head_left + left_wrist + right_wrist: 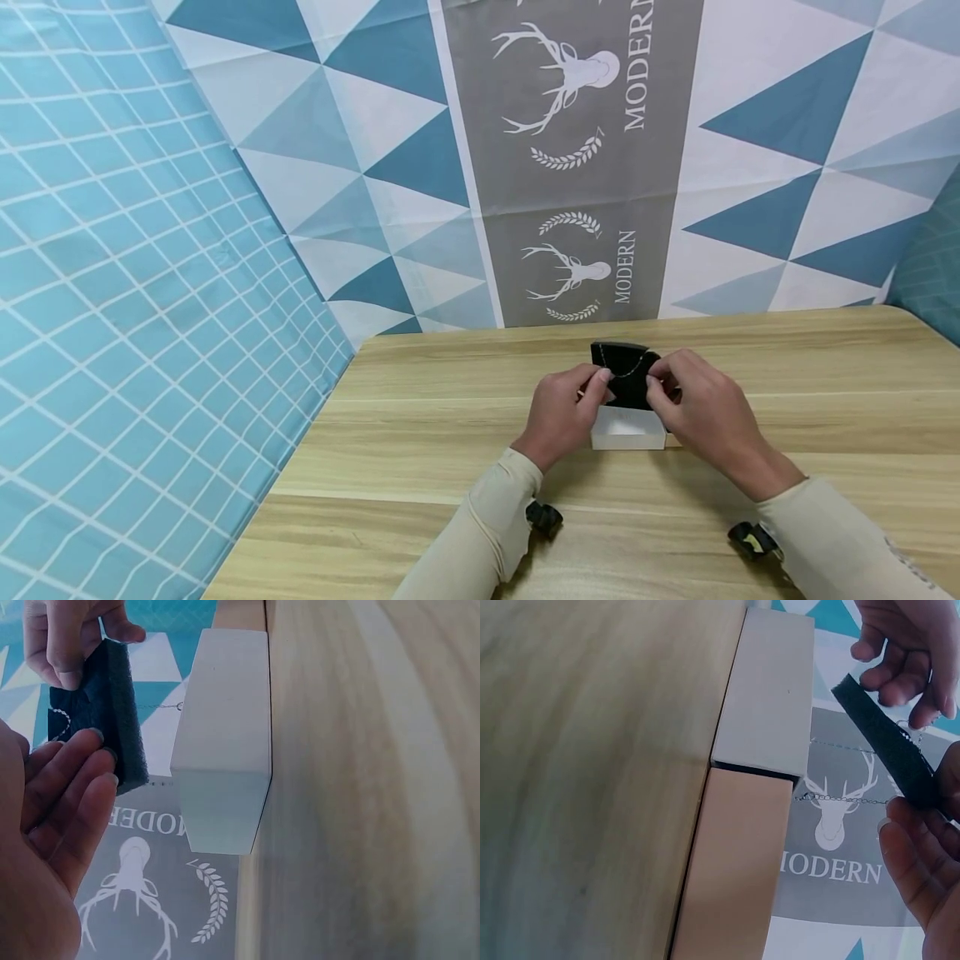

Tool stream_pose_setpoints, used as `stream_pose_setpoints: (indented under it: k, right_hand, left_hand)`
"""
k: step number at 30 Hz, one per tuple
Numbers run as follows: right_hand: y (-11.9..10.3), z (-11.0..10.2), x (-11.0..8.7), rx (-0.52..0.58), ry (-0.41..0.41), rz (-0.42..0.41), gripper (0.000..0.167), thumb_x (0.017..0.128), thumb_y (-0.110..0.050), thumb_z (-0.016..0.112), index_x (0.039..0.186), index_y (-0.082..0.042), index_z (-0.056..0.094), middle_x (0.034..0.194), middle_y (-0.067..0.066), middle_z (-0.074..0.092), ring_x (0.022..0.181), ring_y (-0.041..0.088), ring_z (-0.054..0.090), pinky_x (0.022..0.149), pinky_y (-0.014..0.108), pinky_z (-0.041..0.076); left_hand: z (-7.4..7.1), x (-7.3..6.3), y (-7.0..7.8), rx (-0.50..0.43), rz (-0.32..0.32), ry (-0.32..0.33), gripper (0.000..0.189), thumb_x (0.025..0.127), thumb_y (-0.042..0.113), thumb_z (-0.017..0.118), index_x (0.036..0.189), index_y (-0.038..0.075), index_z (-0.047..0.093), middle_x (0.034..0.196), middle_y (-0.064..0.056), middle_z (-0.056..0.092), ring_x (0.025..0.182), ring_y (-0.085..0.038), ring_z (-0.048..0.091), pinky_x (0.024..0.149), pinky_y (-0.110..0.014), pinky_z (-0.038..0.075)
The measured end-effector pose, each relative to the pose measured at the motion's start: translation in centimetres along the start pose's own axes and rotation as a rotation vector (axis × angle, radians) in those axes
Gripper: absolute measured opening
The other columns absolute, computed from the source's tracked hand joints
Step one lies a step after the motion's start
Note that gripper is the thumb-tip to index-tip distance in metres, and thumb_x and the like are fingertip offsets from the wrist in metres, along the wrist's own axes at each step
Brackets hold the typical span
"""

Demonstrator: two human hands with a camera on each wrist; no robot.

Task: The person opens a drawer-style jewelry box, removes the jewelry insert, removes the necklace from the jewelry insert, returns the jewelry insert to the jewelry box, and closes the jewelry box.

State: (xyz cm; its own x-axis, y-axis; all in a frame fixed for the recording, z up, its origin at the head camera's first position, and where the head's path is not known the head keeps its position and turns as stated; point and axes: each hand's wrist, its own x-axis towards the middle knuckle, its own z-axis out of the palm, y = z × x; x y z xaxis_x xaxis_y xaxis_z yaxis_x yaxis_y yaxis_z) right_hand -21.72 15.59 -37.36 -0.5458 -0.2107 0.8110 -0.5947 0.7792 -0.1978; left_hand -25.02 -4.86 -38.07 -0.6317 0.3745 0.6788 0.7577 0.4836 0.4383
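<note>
Pinching the black pad (pixel 628 390) with my right hand (pixel 705 407), I can't tell whether my left hand (pixel 564 408) grips too. The chain (pixel 845 799), dangling below my fingers (thin, loose), could snag on the white box (pixel 628 432).

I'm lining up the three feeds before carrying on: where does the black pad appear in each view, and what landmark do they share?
Head: black pad, right of centre, below mid-height, just above the white box.
Left wrist: black pad, upper left, left of the white box.
Right wrist: black pad, right side, slanting.
Shared landmark: white box.
</note>
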Motion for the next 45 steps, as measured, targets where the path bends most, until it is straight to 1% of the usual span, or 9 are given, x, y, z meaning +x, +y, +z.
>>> stream_pose_setpoints:
  k: [4,8,19,22,26,31,34,39,45]
  right_hand:
    - [0.0,0.1,-0.1,0.004,-0.004,-0.002,0.013,0.080,-0.003,0.070,0.090,-0.005,0.062,0.081,0.002,0.058,0.064,0.010,0.054,0.052,0.031,0.048]
    - [-0.1,0.1,-0.2,0.005,-0.003,-0.006,0.013,0.080,-0.002,0.070,0.090,-0.006,0.062,0.081,0.001,0.057,0.064,0.009,0.052,0.052,0.030,0.047]
    - [0.0,0.1,-0.2,0.023,-0.006,-0.030,0.013,0.080,-0.002,0.070,0.089,-0.007,0.062,0.081,-0.001,0.056,0.063,0.007,0.051,0.052,0.028,0.046]
    - [-0.1,0.1,-0.2,0.031,-0.007,-0.033,0.013,0.080,-0.002,0.070,0.088,-0.008,0.062,0.080,-0.002,0.055,0.063,0.006,0.050,0.051,0.026,0.045]
    - [-0.1,0.2,-0.2,0.045,-0.020,-0.040,0.013,0.080,-0.002,0.070,0.088,-0.009,0.062,0.080,-0.002,0.056,0.063,0.006,0.051,0.052,0.026,0.045]
    - [0.0,0.3,-0.2,0.059,-0.032,-0.051,0.013,0.080,-0.002,0.070,0.088,-0.008,0.062,0.081,-0.002,0.056,0.062,0.009,0.053,0.052,0.026,0.046]
    - [0.0,0.3,-0.2,0.066,-0.036,-0.061,0.014,0.080,-0.001,0.070,0.089,-0.008,0.062,0.081,-0.002,0.056,0.063,0.009,0.053,0.053,0.026,0.046]
    - [0.0,0.4,-0.3,0.071,-0.046,-0.069,0.015,0.080,-0.001,0.070,0.089,-0.009,0.061,0.082,-0.002,0.056,0.063,0.009,0.052,0.053,0.026,0.045]
    - [-0.1,0.5,-0.3,0.087,-0.059,-0.069,0.015,0.080,-0.002,0.070,0.089,-0.010,0.061,0.081,-0.003,0.055,0.063,0.010,0.051,0.052,0.026,0.044]
  left_hand:
    - [0.1,0.1,0.1,-0.072,-0.035,0.003,0.028,0.107,0.024,0.051,0.097,0.010,0.073,0.083,0.006,0.072,0.074,0.007,0.063,0.068,-0.010,0.049]
    - [0.3,0.1,0.2,-0.112,-0.037,0.012,0.027,0.107,0.022,0.051,0.099,0.009,0.073,0.089,0.003,0.073,0.074,0.005,0.065,0.068,-0.011,0.050]
    - [0.3,0.1,-0.1,-0.209,0.010,0.088,0.026,0.107,0.018,0.050,0.102,0.006,0.073,0.094,-0.004,0.073,0.077,-0.002,0.067,0.064,-0.015,0.052]
    - [0.3,0.1,-0.1,-0.245,0.006,0.103,0.026,0.107,0.018,0.051,0.102,0.005,0.073,0.094,-0.005,0.073,0.076,-0.005,0.069,0.064,-0.017,0.053]
    - [0.5,0.1,0.1,-0.335,-0.040,0.104,0.027,0.107,0.017,0.051,0.100,0.003,0.073,0.093,-0.008,0.073,0.074,-0.011,0.071,0.063,-0.021,0.055]
    - [0.4,0.2,0.5,-0.488,-0.119,0.106,0.029,0.107,0.014,0.049,0.103,-0.002,0.072,0.094,-0.015,0.074,0.076,-0.028,0.073,0.067,-0.029,0.058]
    - [-0.2,0.3,1.4,-0.557,-0.125,0.110,0.029,0.107,0.009,0.046,0.105,-0.008,0.070,0.098,-0.022,0.072,0.084,-0.036,0.072,0.072,-0.035,0.059]
    - [-1.6,0.5,3.0,-0.568,-0.083,0.128,0.028,0.107,0.004,0.045,0.106,-0.013,0.068,0.103,-0.026,0.070,0.092,-0.038,0.071,0.077,-0.040,0.058]
    - [-1.8,0.4,3.2,-0.549,-0.049,0.150,0.026,0.105,0.001,0.047,0.108,-0.013,0.068,0.102,-0.027,0.070,0.093,-0.038,0.070,0.073,-0.040,0.059]
